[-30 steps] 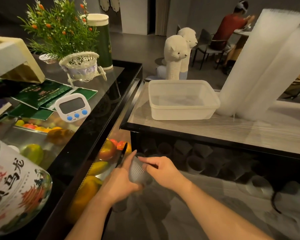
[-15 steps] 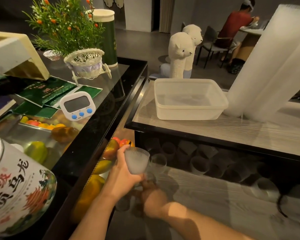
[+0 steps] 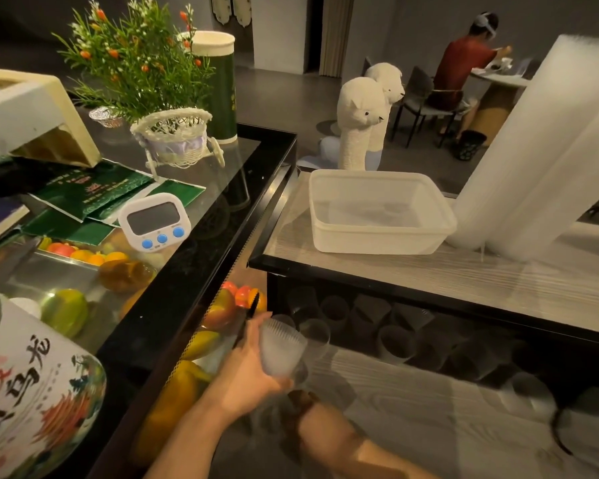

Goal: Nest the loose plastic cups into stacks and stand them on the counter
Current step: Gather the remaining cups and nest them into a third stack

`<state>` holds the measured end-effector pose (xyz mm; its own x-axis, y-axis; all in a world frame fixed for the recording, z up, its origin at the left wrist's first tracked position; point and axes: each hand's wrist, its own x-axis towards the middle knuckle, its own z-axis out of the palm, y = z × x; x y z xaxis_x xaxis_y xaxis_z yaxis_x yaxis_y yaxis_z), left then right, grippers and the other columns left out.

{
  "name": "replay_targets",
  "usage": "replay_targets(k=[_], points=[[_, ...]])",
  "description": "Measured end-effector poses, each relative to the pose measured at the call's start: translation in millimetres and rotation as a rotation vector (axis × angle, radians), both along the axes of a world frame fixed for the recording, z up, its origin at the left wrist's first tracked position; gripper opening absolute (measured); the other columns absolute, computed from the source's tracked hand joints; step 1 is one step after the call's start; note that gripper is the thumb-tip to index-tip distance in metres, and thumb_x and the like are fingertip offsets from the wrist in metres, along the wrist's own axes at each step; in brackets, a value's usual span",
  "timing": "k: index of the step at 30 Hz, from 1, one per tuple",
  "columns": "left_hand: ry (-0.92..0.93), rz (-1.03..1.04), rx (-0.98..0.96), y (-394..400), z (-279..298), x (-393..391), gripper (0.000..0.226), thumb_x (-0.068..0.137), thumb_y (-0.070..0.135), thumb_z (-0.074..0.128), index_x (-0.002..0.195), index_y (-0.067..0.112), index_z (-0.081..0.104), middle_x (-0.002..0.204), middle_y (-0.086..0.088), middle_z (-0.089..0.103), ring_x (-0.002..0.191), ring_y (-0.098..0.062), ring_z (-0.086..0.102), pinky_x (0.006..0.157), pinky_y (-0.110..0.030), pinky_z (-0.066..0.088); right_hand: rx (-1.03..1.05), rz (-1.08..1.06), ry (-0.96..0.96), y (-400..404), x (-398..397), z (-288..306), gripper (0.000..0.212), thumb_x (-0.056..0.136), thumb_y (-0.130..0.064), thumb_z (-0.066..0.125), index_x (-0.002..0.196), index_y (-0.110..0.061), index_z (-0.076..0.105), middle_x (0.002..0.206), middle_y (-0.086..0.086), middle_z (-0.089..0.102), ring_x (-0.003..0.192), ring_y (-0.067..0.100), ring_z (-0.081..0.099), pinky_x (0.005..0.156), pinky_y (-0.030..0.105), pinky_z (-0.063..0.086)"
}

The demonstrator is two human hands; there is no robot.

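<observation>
My left hand (image 3: 248, 369) grips a frosted ribbed plastic cup (image 3: 281, 347), mouth tilted up and to the right, in front of the low shelf. My right hand (image 3: 301, 402) is down in shadow just below that cup, mostly hidden by it; its fingers cannot be made out. Several loose clear cups (image 3: 395, 340) lie on their sides on the dark lower shelf under the counter (image 3: 429, 274). Two tall white stacks of nested cups (image 3: 540, 150) lean on the counter at the right.
An empty translucent plastic tub (image 3: 377, 212) sits on the counter beside the stacks. To the left, a glass-topped case holds fruit, a white timer (image 3: 154, 221), a basket planter (image 3: 173, 140) and a painted jar (image 3: 25, 385). A person sits at a far table (image 3: 464, 63).
One second ago both hands were on the cup. My right hand has since let go and dropped below it, while my left hand has raised the cup slightly.
</observation>
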<state>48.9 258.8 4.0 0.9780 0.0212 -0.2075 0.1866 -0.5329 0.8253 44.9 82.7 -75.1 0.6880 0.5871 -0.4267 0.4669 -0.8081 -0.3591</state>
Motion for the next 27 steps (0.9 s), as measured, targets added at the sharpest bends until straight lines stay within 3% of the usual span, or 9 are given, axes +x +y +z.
replay_targets(k=[2,4,5,7,9,13,16,18,27], points=[[0.008,-0.009,-0.015,-0.9,0.6,0.2,0.123,0.063,0.025,0.093,0.151,0.045,0.011,0.134,0.010,0.051,0.119,-0.012,0.057,0.097,-0.033,0.055,0.075,-0.109,0.025,-17.3,5.8,6.6,0.028,0.096,-0.010,0.049,0.120,-0.003,0.062,0.120,0.013,0.057,0.115,0.030,0.056,0.093,0.026,0.043],[0.013,-0.010,-0.026,-2.2,1.9,-0.2,0.126,0.061,0.024,0.094,0.152,0.045,0.010,0.132,0.012,0.048,0.115,-0.011,0.055,0.095,-0.033,0.056,0.243,-0.403,0.018,-35.7,13.9,16.9,0.008,0.095,-0.014,0.058,0.096,-0.019,0.064,0.101,0.000,0.061,0.088,0.011,0.061,0.078,0.020,0.047],[0.016,-0.011,-0.033,-2.5,2.7,-0.3,0.127,0.060,0.024,0.094,0.152,0.046,0.009,0.131,0.013,0.047,0.114,-0.010,0.055,0.095,-0.033,0.057,0.298,-0.518,-0.012,-46.6,18.4,18.2,0.011,0.092,-0.025,0.065,0.083,-0.029,0.060,0.097,-0.005,0.061,0.080,0.002,0.057,0.076,0.020,0.046],[0.043,-0.031,-0.039,-3.7,2.9,-0.3,0.129,0.060,0.026,0.094,0.152,0.048,0.006,0.130,0.014,0.046,0.113,-0.010,0.055,0.095,-0.031,0.056,0.471,-0.755,0.019,-63.1,29.9,28.9,0.021,0.086,-0.038,0.071,0.072,-0.029,0.059,0.087,-0.007,0.062,0.074,0.004,0.057,0.074,0.026,0.047],[0.088,-0.079,-0.041,-5.4,3.7,-0.3,0.131,0.060,0.028,0.095,0.151,0.050,0.003,0.130,0.017,0.045,0.113,-0.010,0.055,0.093,-0.024,0.053,0.717,-0.890,-0.022,-72.2,35.6,50.2,0.016,0.087,-0.031,0.071,0.075,-0.024,0.066,0.078,-0.003,0.065,0.071,0.008,0.061,0.070,0.025,0.049],[0.114,-0.172,-0.008,-5.4,4.7,-0.6,0.133,0.058,0.034,0.094,0.151,0.053,0.000,0.136,0.021,0.041,0.118,-0.011,0.054,0.098,-0.026,0.052,1.088,-0.933,0.122,-60.6,44.3,99.4,0.010,0.092,-0.017,0.065,0.098,-0.013,0.072,0.089,-0.008,0.075,0.087,0.008,0.071,0.073,0.022,0.057],[0.112,-0.194,-0.014,-4.3,7.2,-1.7,0.134,0.055,0.037,0.093,0.150,0.055,0.000,0.140,0.022,0.042,0.120,-0.010,0.055,0.100,-0.030,0.053,1.049,-0.804,0.141,-49.7,44.5,114.5,0.009,0.091,-0.017,0.066,0.092,-0.011,0.071,0.091,-0.004,0.074,0.086,0.011,0.071,0.072,0.024,0.058],[0.101,-0.205,-0.019,-4.5,9.5,-2.6,0.133,0.056,0.036,0.092,0.150,0.054,-0.001,0.139,0.026,0.039,0.119,-0.008,0.054,0.099,-0.030,0.054,0.966,-0.748,0.119,-45.2,45.5,114.3,0.007,0.089,-0.023,0.069,0.094,-0.019,0.072,0.091,-0.004,0.073,0.087,0.011,0.069,0.075,0.026,0.059],[0.031,-0.204,-0.027,-8.8,14.8,-6.6,0.120,0.061,0.033,0.089,0.138,0.066,0.003,0.132,0.028,0.038,0.112,-0.008,0.056,0.088,-0.028,0.058,0.807,-0.621,0.087,-32.1,44.4,108.1,0.031,0.092,-0.042,0.063,0.123,-0.036,0.065,0.113,-0.017,0.067,0.106,-0.002,0.061,0.090,0.023,0.054]])
